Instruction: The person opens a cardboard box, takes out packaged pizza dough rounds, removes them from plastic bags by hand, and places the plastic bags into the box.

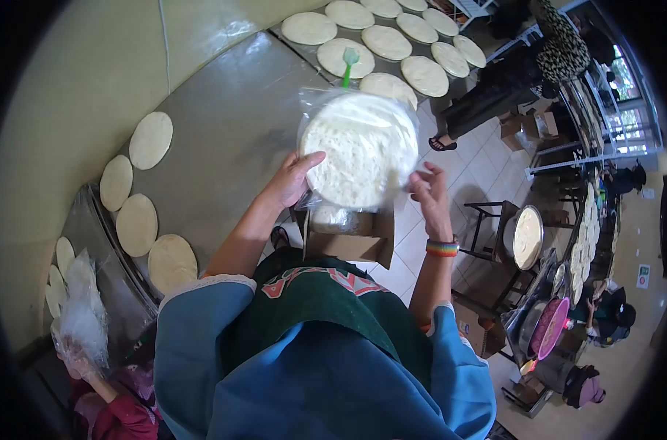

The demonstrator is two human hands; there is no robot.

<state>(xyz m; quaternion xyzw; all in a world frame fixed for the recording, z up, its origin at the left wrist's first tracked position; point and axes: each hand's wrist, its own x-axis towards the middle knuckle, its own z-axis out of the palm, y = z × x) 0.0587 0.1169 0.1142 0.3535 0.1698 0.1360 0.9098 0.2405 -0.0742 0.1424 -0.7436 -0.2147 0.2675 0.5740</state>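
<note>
A clear plastic bag with round, pale flatbreads [359, 150] inside is held up in front of me, above an open cardboard box [348, 246]. My left hand [295, 176] grips the bag's left edge, thumb on top. At its right edge is my right hand [430, 192], fingers bent and slightly apart; whether they touch the plastic cannot be made out. Another wrapped pack [332, 218] shows inside the box. Just beyond the bag, a green spatula [349, 62] lies on one of the round breads.
Rows of round breads [386, 42] lie on the metal table [231, 95], with several more at its left. A co-worker at lower left holds a plastic bag [83, 315]. People stand at right, near a stool with a bowl [528, 236] and a pink basin [550, 328].
</note>
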